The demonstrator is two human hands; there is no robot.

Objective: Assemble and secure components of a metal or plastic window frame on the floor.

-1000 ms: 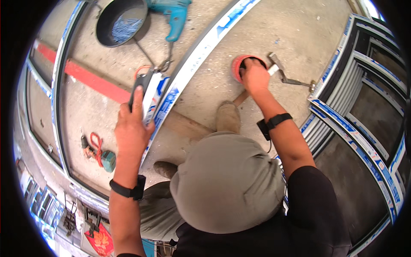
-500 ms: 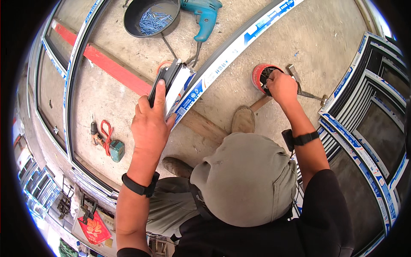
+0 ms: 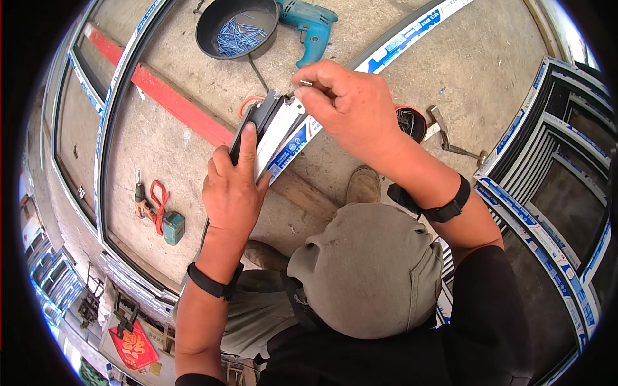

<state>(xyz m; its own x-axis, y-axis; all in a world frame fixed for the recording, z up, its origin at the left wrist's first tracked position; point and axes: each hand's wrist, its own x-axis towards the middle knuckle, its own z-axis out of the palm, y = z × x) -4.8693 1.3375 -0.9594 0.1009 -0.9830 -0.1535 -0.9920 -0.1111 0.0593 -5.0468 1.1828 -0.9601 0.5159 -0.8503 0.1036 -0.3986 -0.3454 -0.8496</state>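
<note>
My left hand is closed round a black-and-white frame profile, with the forefinger laid along its dark side. At the profile's far end, my right hand pinches a small metal fastener between thumb and forefinger; its exact kind is too small to tell. Under and beyond the profile runs a long frame bar with blue-and-white film. Partly hidden behind my right wrist stands a red tub holding small dark metal pieces. A hammer lies beside the tub.
A black bowl of blue screws and a teal corded drill sit at the back. On the left are a cordless drill, a red beam and a large frame. Stacked frames stand right.
My right hand has come out of the red tub and moved left to the profile's far end, now with a small metal fastener in its fingertips. The left hand keeps its hold.
</note>
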